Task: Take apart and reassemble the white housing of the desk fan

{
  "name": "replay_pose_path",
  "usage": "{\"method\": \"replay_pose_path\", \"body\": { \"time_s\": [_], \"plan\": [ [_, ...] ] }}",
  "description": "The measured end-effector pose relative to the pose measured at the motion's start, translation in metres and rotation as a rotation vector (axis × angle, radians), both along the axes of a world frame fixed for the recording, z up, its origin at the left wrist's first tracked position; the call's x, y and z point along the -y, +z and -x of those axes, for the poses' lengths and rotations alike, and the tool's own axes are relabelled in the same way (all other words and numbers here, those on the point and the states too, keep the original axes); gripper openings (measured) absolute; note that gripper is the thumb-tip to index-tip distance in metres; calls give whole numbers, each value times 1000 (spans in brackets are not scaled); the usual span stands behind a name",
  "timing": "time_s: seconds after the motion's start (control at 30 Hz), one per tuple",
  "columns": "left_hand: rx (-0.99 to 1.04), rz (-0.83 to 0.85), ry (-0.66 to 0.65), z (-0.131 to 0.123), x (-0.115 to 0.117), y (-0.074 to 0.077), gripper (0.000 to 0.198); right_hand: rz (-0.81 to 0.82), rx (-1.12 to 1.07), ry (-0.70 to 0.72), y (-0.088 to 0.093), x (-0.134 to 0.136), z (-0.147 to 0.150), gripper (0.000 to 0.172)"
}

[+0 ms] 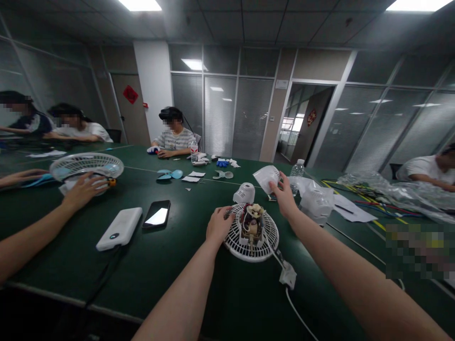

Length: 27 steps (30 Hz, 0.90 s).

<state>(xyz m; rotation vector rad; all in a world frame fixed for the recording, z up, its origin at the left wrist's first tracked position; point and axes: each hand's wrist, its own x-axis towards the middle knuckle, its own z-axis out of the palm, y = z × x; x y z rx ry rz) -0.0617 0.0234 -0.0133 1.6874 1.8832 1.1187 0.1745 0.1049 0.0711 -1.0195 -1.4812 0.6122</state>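
A white round fan grille (pixel 235 244) lies flat on the green table (pixel 177 265) with a bare motor (pixel 251 226) standing at its middle. My left hand (pixel 218 224) rests on the grille's left rim, fingers curled over the edge. My right hand (pixel 283 194) reaches past the grille and its fingers close on a white plastic fan part (pixel 266 176). A white dome-shaped motor cover (pixel 244 193) sits just behind the grille. A white cord with an inline switch (pixel 287 275) trails from the motor toward me.
A white power bank (pixel 120 228) and a black phone (pixel 157 214) lie at left. A co-worker's hand (pixel 82 189) holds another fan grille (pixel 86 166). White fan housing (pixel 316 202), a water bottle (pixel 297 169), coloured wires and plastic wrap (pixel 394 194) crowd the right. Other people sit around the table.
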Motion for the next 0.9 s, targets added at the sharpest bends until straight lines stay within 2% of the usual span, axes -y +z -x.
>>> {"method": "replay_pose_path", "body": {
  "time_s": [0.1, 0.2, 0.27, 0.47, 0.53, 0.6, 0.67, 0.77, 0.83, 0.9],
  "plan": [
    [-2, 0, -2, 0, 0, 0, 32, 96, -266, 64, 3, 46, -15, 76],
    [-3, 5, -7, -1, 0, -1, 32, 159, -373, 111, -2, 83, -24, 75],
    [0, 9, -12, -1, 1, -2, 33, 178, -400, 125, -8, 97, -23, 75],
    [-2, -1, -6, 0, 7, 2, 39, 144, -389, 123, -30, 105, 1, 78],
    [-14, -59, 15, -1, 9, 4, 40, 120, -354, 121, -34, 104, 8, 74],
    [6, -188, 1, -4, 10, 8, 39, 80, -307, 137, -37, 104, 12, 69],
    [90, -356, -81, -9, 11, 10, 40, 30, -246, 163, -39, 105, 15, 67],
    [253, -514, -318, -17, 13, 12, 47, -12, -116, 174, -41, 108, 18, 65],
    [317, -528, -456, -22, 14, 11, 53, -15, -31, 151, -42, 111, 20, 61],
    [352, -488, -508, -24, 15, 9, 59, -11, 22, 139, -43, 113, 21, 59]
  ]
}}
